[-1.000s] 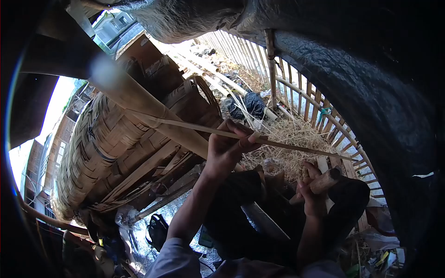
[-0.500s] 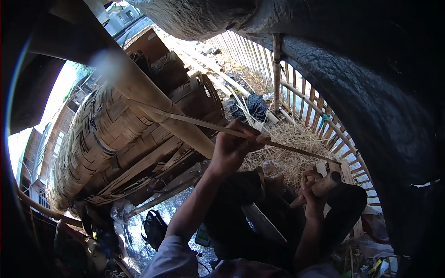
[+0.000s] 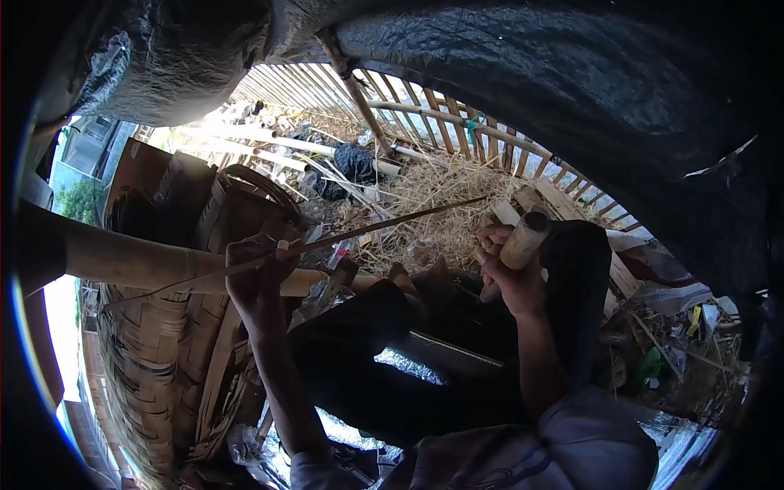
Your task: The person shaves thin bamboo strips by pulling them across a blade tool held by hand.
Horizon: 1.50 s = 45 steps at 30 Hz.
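Pinched bamboo strip (image 3: 392, 222) in left hand (image 3: 256, 268), clamped thick wooden handle (image 3: 524, 242) in right hand (image 3: 516, 282). Seemingly positioned strip; next likely needed steady left grip.

So the left hand (image 3: 257, 282), over at 9 o'clock, has a long thin strip (image 3: 359, 232) pinched, one end pointing toward 2. Right hand (image 3: 518, 282), around 3:30, is wrapped round a chunky wooden handle (image 3: 524, 243). Big woven basket (image 3: 151, 359) at 8, straw pile (image 3: 449, 188) at 1, slatted fence (image 3: 506, 137) just beyond it.
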Motion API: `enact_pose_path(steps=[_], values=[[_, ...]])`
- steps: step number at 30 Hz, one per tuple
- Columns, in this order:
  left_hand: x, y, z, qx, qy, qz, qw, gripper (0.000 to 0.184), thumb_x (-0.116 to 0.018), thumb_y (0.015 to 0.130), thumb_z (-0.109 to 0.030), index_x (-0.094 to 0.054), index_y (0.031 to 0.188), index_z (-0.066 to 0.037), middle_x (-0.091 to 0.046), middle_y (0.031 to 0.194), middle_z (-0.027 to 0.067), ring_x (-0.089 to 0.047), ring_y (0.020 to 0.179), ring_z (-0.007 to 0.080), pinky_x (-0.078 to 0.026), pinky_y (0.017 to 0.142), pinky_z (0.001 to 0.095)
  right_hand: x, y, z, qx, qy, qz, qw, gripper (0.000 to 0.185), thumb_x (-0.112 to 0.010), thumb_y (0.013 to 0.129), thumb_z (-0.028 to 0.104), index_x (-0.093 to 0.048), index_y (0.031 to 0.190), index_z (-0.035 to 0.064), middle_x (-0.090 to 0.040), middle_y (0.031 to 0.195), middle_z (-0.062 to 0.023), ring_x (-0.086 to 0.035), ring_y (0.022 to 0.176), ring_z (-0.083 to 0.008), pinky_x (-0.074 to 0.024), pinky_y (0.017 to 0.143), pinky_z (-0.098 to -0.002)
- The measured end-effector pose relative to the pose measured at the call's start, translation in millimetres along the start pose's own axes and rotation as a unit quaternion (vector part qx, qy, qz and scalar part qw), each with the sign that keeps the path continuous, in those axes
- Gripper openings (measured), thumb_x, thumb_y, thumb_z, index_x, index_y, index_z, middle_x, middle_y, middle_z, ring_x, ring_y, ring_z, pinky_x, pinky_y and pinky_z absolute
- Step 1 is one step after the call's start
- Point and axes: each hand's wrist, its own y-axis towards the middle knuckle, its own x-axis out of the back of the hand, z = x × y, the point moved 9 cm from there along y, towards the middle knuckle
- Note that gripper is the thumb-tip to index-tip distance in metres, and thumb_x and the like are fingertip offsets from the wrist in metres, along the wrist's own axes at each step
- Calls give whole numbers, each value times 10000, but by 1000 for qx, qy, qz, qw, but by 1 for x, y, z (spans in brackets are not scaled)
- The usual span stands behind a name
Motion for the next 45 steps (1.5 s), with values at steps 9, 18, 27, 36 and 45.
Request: enact_pose_path(steps=[9,18,27,36,45], values=[[-51,-13,68,117,214,264,933,141,-656,738,55,-541,792,-7,-552,858,59,-569,811,122,-484,736,261,14,4,-3,4,-2,-30,1000,254,-625,783,22,-557,1026,-5,-480,569,37,-452,477,-30,-345,437,-187],[-44,1,89,120,133,319,931,128,-672,752,42,-555,766,-8,-600,770,52,-595,753,119,-495,676,259,18,9,-9,24,-8,-25,999,249,-629,780,24,-564,1019,5,-482,576,34,-455,487,-34,-356,452,-188],[-24,-13,94,186,199,273,923,87,-662,776,7,-578,800,-1,-634,784,80,-630,854,147,-511,754,266,7,12,-24,-17,-29,-16,999,250,-640,776,47,-574,1017,27,-497,566,39,-464,485,-29,-354,450,-187],[-29,-17,82,196,192,274,922,20,-598,826,-5,-583,820,6,-651,908,107,-614,865,149,-496,750,247,5,13,-37,-15,-31,-19,999,227,-640,780,52,-581,999,37,-501,567,40,-460,487,-26,-352,448,-188],[-44,-22,62,96,180,353,913,24,-606,785,21,-627,789,11,-653,916,122,-630,888,199,-508,764,297,1,13,-49,-35,-44,-11,998,204,-634,789,55,-577,985,51,-509,586,41,-455,494,-23,-348,442,-189]])
